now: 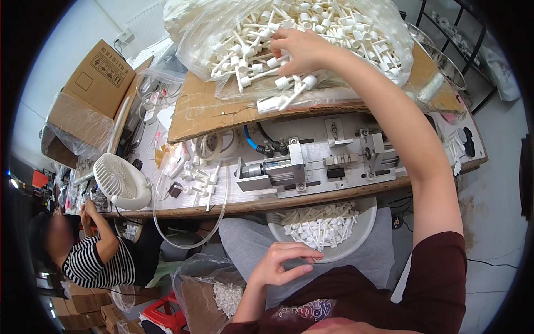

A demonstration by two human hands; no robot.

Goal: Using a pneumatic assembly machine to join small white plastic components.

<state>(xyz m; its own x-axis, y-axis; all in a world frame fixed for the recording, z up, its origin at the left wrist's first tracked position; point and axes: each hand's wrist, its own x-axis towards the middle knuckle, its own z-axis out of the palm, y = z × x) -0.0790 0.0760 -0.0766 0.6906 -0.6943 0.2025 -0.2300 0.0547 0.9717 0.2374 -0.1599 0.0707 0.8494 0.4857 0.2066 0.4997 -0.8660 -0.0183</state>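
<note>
My right hand (305,51) reaches far forward over a heap of white plastic stems with cup-shaped ends (350,30). Its thumb and fingers are apart and bent down at the near left part of the heap, with no piece visibly held. The heap lies in a clear plastic bag (196,42) on a flattened cardboard sheet (208,118). Close to my body, my left hand (280,264) is open, its fingers stretched toward the rim of a white basket (365,234). Similar white pieces (321,225) fill the basket on my lap.
A metal clamping fixture (311,167) with a cylinder and a blue hose (248,139) stands on the bench below the cardboard. Left of it are a coil of tape, loose white pieces (206,181) and a white fan (119,181). Another person (100,250) sits at far left.
</note>
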